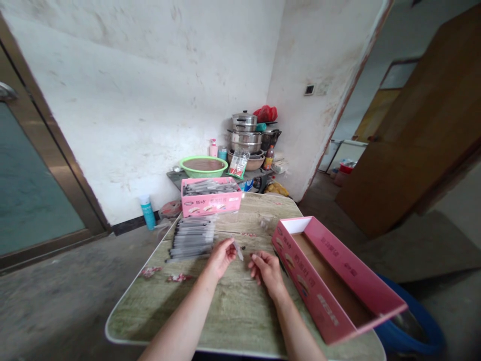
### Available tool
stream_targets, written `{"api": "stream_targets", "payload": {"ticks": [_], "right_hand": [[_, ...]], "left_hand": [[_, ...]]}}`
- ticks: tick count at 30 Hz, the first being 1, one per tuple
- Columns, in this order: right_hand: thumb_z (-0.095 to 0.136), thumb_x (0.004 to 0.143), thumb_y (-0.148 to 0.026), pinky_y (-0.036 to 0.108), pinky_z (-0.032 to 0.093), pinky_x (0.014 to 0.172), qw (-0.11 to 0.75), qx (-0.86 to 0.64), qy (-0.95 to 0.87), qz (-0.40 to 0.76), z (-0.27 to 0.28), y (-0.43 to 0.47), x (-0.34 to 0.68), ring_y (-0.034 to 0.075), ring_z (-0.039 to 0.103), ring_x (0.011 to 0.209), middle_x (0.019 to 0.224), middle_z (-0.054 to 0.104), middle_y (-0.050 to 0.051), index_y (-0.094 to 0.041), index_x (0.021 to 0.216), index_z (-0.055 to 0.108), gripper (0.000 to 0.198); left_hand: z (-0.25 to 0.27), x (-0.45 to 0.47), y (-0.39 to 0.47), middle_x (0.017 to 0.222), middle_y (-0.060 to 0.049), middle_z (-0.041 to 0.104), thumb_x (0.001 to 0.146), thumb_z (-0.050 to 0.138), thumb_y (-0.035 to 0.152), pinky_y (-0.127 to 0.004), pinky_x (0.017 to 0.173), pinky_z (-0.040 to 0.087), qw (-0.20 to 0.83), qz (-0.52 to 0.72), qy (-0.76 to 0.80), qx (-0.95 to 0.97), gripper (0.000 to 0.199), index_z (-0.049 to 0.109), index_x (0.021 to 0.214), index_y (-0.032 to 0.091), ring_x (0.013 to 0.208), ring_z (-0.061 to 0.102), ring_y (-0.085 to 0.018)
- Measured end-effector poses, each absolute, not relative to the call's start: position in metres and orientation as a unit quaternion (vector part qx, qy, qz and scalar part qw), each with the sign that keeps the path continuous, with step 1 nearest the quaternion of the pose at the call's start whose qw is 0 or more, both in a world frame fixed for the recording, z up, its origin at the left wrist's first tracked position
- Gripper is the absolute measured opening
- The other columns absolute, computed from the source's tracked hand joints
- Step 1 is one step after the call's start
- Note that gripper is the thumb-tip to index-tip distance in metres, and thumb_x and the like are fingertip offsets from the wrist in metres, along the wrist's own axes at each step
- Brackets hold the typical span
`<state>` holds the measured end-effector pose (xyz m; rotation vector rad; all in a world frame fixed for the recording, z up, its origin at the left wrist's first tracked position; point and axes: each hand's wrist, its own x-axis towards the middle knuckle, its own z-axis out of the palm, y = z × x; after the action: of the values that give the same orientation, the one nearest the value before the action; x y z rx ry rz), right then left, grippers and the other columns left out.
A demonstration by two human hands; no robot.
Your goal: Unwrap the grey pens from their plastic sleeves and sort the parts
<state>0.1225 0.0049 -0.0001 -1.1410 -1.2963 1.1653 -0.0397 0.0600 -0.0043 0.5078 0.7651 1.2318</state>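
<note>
My left hand is closed, pinching a small translucent plastic piece that points down toward the right. Just across from it, my right hand has its thumb and forefinger pressed together; what they hold, if anything, is too small to make out. A tiny dark bit shows close to the plastic piece. Beside my left hand, a row of pens with dark ends lies on the table. Behind the row stands a pink box filled with similar pens.
A long pink open box, its brown bottom showing, stands right of my right hand. Crumpled clear plastic lies behind. Beyond the table are a green basin, stacked pots and a bottle. A blue tub is at lower right.
</note>
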Motion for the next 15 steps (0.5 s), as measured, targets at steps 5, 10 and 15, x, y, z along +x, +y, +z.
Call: {"api": "stream_targets", "payload": {"ticks": [5, 10, 15], "right_hand": [[0.05, 0.083, -0.019, 0.024, 0.045, 0.056, 0.348, -0.58, -0.715, 0.178, 0.004, 0.028, 0.118, 0.019, 0.066, 0.064, 0.07, 0.07, 0.006, -0.018, 0.081, 0.069, 0.019], [0.053, 0.077, -0.012, 0.025, 0.042, 0.062, 0.304, -0.619, -0.712, 0.135, 0.005, 0.05, 0.102, 0.021, 0.067, 0.072, 0.072, 0.072, 0.009, -0.02, 0.073, 0.069, 0.019], [0.054, 0.075, -0.012, 0.023, 0.041, 0.061, 0.306, -0.626, -0.705, 0.132, 0.007, 0.047, 0.101, 0.018, 0.065, 0.069, 0.07, 0.07, 0.007, -0.018, 0.068, 0.065, 0.014]], "left_hand": [[-0.004, -0.042, 0.062, 0.059, -0.004, 0.067, 0.081, 0.059, 0.01, -0.013, 0.042, 0.045, 0.732, 0.572, 0.335, 0.16, 0.005, 0.063, 0.078, 0.01, 0.047, 0.06, -0.008], [-0.004, -0.043, 0.063, 0.059, -0.005, 0.067, 0.082, 0.058, 0.011, -0.014, 0.042, 0.047, 0.74, 0.565, 0.332, 0.153, 0.006, 0.063, 0.079, 0.008, 0.047, 0.061, -0.009], [-0.003, -0.042, 0.061, 0.059, -0.005, 0.067, 0.081, 0.059, 0.011, -0.015, 0.042, 0.047, 0.737, 0.563, 0.335, 0.163, 0.004, 0.062, 0.079, 0.009, 0.046, 0.061, -0.009]]}}
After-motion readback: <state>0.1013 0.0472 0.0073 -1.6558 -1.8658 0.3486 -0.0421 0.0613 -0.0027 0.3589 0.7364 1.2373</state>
